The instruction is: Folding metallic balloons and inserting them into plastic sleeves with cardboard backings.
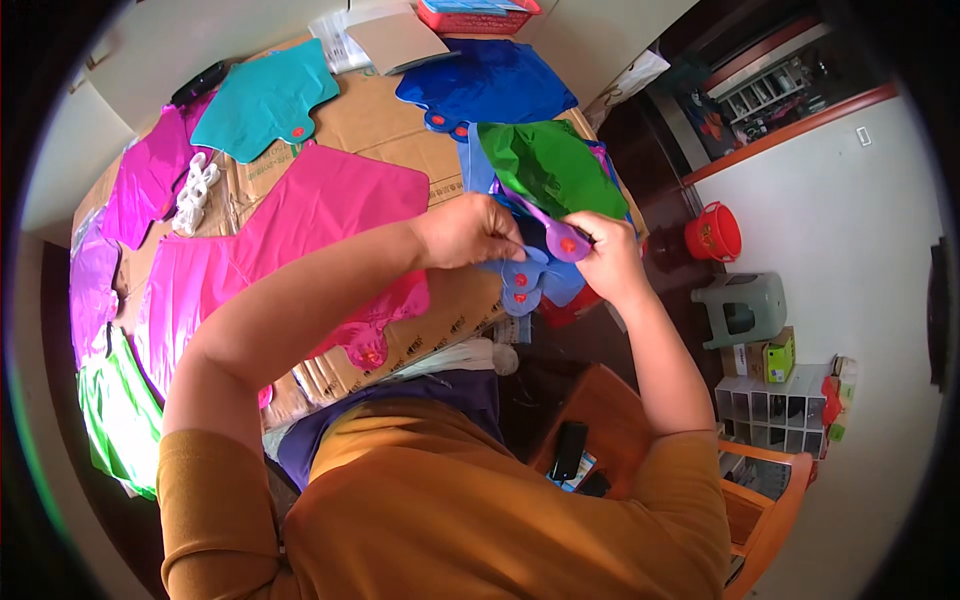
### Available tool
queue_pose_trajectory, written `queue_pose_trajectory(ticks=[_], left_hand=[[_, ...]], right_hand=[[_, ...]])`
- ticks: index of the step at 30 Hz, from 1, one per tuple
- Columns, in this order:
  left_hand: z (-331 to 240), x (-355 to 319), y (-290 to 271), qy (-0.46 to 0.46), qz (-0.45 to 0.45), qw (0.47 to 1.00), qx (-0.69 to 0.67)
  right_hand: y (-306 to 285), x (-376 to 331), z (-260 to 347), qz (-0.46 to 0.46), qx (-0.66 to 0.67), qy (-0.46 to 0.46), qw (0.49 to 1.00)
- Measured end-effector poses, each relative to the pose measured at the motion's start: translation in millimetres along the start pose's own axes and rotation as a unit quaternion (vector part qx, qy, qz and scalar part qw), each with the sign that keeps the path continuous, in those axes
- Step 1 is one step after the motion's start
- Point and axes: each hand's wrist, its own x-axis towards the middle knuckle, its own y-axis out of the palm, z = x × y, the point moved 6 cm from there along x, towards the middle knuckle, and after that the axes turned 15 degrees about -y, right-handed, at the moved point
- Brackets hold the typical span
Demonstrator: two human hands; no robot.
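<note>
My right hand (610, 258) is closed on a purple rounded tab (566, 242) with a red dot, which hangs at the end of a narrow purple strip. Just left of it, my left hand (470, 232) pinches the edge of a light blue shiny piece (521, 285), whose rounded tabs carry red dots. Under and beyond both hands lies a stack of shiny flat pieces, with a green one (550, 160) on top. Beneath my left forearm are large pink shiny pieces (340, 200), partly hidden by the arm.
Cardboard (385, 115) covers the table. A teal piece (270, 95), a dark blue one (490, 80), a magenta one (155, 180) and a light green one (120, 410) lie around. White cord (195, 195) sits at left. On the floor are a red bucket (713, 232) and a stool (742, 308).
</note>
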Motion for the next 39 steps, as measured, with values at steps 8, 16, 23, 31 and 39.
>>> queue_pose_trajectory(ticks=[8,16,23,31,39], left_hand=[[-30,-2,-9,0.096,-0.215,0.965,0.117],[-49,-24,23,0.268,-0.285,0.746,0.54],[-15,-7,8,-0.005,-0.266,0.855,0.445],[-17,-2,1,-0.029,-0.251,0.893,0.372],[-40,-62,-14,0.036,-0.393,0.897,0.198]], right_hand=[[5,-2,-1,0.088,0.04,0.069,0.993],[15,-4,-19,-0.048,0.069,0.105,0.991],[-89,-30,-161,-0.282,0.286,0.356,0.844],[-337,16,-199,-0.333,0.019,0.311,0.89],[-174,181,37,0.07,-0.021,0.025,0.997]])
